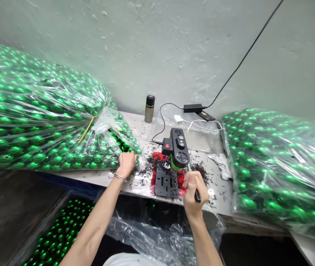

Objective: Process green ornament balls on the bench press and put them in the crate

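Note:
My left hand [127, 162], with a bracelet at the wrist, reaches to a gap in the large clear bag of shiny green balls [49, 125]; its fingertips are hidden there, so their grip does not show. My right hand [195, 190] is closed around a black-tipped lever [197, 196] beside a small bench drill press [179, 147]. The drill press has a black motor head, a red switch and a green band. Its slotted black base plate [166, 184] lies over a red mat [156, 159]. Dark shavings [146, 168] are scattered around it.
A second bag of green balls [279, 159] stands at the right. Behind the drill press are a flask [149, 109], a power adapter [192, 108] with cables, and a phone [205, 116]. A white cloth [221, 164] lies right. More green balls [60, 232] sit below the table edge.

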The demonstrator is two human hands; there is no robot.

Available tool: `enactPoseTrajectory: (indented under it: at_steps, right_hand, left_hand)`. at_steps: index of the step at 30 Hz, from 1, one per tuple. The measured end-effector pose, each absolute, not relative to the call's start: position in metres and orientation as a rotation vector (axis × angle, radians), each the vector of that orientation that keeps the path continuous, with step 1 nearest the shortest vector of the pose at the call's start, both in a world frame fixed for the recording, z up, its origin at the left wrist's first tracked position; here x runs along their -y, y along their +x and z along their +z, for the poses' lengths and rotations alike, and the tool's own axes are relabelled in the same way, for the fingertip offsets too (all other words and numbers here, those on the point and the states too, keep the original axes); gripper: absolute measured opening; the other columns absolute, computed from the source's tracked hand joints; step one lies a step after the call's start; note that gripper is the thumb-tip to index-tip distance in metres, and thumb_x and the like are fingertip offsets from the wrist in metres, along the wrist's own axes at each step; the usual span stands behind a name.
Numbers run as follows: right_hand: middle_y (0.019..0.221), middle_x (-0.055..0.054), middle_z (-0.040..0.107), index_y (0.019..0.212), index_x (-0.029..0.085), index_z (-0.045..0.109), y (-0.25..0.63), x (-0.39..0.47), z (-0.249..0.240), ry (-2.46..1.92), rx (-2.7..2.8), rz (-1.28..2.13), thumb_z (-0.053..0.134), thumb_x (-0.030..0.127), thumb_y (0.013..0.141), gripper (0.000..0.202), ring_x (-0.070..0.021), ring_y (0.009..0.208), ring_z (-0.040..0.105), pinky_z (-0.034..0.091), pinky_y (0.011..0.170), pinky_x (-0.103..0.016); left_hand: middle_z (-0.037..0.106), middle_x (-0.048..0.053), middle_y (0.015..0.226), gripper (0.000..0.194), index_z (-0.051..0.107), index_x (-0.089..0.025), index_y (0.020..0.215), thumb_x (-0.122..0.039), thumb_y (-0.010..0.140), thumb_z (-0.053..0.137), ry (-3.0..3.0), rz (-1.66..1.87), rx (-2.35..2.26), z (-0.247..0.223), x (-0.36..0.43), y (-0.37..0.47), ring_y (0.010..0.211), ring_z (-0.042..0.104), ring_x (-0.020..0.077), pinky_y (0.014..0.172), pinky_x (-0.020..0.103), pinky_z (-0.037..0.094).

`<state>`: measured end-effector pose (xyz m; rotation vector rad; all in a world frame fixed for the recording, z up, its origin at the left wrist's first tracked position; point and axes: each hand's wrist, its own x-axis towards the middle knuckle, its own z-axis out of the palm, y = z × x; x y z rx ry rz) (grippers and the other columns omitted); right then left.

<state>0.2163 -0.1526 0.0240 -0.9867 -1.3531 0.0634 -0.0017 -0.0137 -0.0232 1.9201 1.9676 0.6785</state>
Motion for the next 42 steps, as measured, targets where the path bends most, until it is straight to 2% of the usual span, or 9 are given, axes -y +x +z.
enactPoseTrajectory:
  at_steps: [4, 8, 12, 16, 23, 27, 32, 37, 42]
  right_hand:
    - [0.064, 0.001, 0.047, 0.063, 0.02, 0.044, 0.216, 0.153, 0.022, -0.98, 1.369, 0.051, 0.042, 0.012, 0.095, 0.032, -0.0134, 0.064, 0.048, 0.037, 0.058, -0.03]
    - [0.066, 0.001, 0.047, 0.063, 0.02, 0.044, 0.217, 0.154, 0.023, -1.001, 1.391, 0.058, 0.041, 0.012, 0.095, 0.033, -0.0128, 0.065, 0.048, 0.037, 0.058, -0.029]
    - [0.067, 0.001, 0.047, 0.064, 0.02, 0.044, 0.217, 0.154, 0.021, -0.993, 1.39, 0.049, 0.041, 0.012, 0.095, 0.032, -0.0128, 0.065, 0.048, 0.037, 0.059, -0.029]
    - [0.069, 0.0, 0.048, 0.065, 0.02, 0.044, 0.218, 0.154, 0.019, -0.99, 1.4, 0.053, 0.041, 0.012, 0.094, 0.03, -0.0126, 0.064, 0.048, 0.037, 0.059, -0.029]
    - [0.069, 0.0, 0.047, 0.065, 0.021, 0.043, 0.218, 0.156, 0.022, -1.0, 1.448, 0.046, 0.04, 0.011, 0.094, 0.03, -0.0131, 0.066, 0.048, 0.039, 0.06, -0.029]
    - [0.07, 0.0, 0.048, 0.065, 0.021, 0.042, 0.218, 0.157, 0.022, -1.012, 1.462, 0.04, 0.039, 0.011, 0.094, 0.03, -0.0129, 0.065, 0.048, 0.039, 0.06, -0.028]
    - [0.071, 0.0, 0.047, 0.067, 0.021, 0.041, 0.219, 0.156, 0.02, -1.009, 1.474, 0.023, 0.039, 0.01, 0.093, 0.029, -0.0125, 0.066, 0.048, 0.04, 0.06, -0.028]
    - [0.071, 0.0, 0.046, 0.067, 0.021, 0.04, 0.22, 0.156, 0.019, -0.993, 1.482, 0.022, 0.04, 0.007, 0.092, 0.029, -0.0116, 0.066, 0.049, 0.04, 0.059, -0.027]
    - [0.074, 0.0, 0.047, 0.068, 0.021, 0.039, 0.219, 0.157, 0.018, -1.007, 1.477, 0.029, 0.039, 0.008, 0.093, 0.028, -0.0105, 0.064, 0.049, 0.04, 0.056, -0.026]
  left_hand:
    - [0.073, 0.019, 0.095, 0.024, 0.072, -0.012, 0.097, -0.031, 0.084, 0.066, 1.89, 0.663, -1.89, -0.02, 0.007, -0.009, 0.1, 0.066, 0.0358, 0.084, 0.038, 0.044]
    - [0.073, 0.013, 0.109, 0.038, 0.066, -0.015, 0.118, -0.038, 0.088, 0.061, 1.522, 0.95, -1.601, -0.016, 0.018, -0.016, 0.092, 0.069, 0.0238, 0.073, 0.028, 0.05]
    - [0.074, 0.008, 0.097, 0.038, 0.067, -0.015, 0.117, -0.025, 0.081, 0.071, 0.79, 1.161, -1.073, -0.018, 0.045, -0.008, 0.074, 0.068, 0.0135, 0.06, 0.02, 0.05]
    - [0.072, 0.006, 0.085, 0.031, 0.069, -0.014, 0.109, -0.016, 0.078, 0.072, 0.589, 1.029, -0.908, -0.024, 0.073, 0.022, 0.07, 0.069, 0.014, 0.057, 0.019, 0.052]
    - [0.063, -0.001, 0.069, 0.046, 0.065, -0.015, 0.118, -0.027, 0.075, 0.077, 0.725, 0.872, -0.95, -0.04, 0.097, 0.066, 0.056, 0.06, 0.0087, 0.046, 0.016, 0.042]
    - [0.067, 0.0, 0.081, 0.06, 0.059, -0.018, 0.124, -0.035, 0.07, 0.08, 0.997, 0.865, -1.055, -0.049, 0.097, 0.071, 0.062, 0.061, 0.0101, 0.056, 0.021, 0.047]
    - [0.069, 0.004, 0.088, 0.041, 0.065, -0.016, 0.106, -0.039, 0.073, 0.074, 1.387, 0.908, -1.13, -0.063, 0.093, 0.074, 0.074, 0.063, 0.0161, 0.068, 0.028, 0.051]
    - [0.071, 0.009, 0.101, 0.039, 0.066, -0.017, 0.116, -0.036, 0.082, 0.065, 1.817, 0.784, -1.214, -0.061, 0.094, 0.077, 0.077, 0.065, 0.0192, 0.076, 0.033, 0.052]
    - [0.068, 0.012, 0.116, 0.036, 0.063, -0.019, 0.121, -0.031, 0.087, 0.062, 2.101, 0.741, -1.206, -0.053, 0.096, 0.082, 0.101, 0.066, 0.0258, 0.09, 0.038, 0.052]
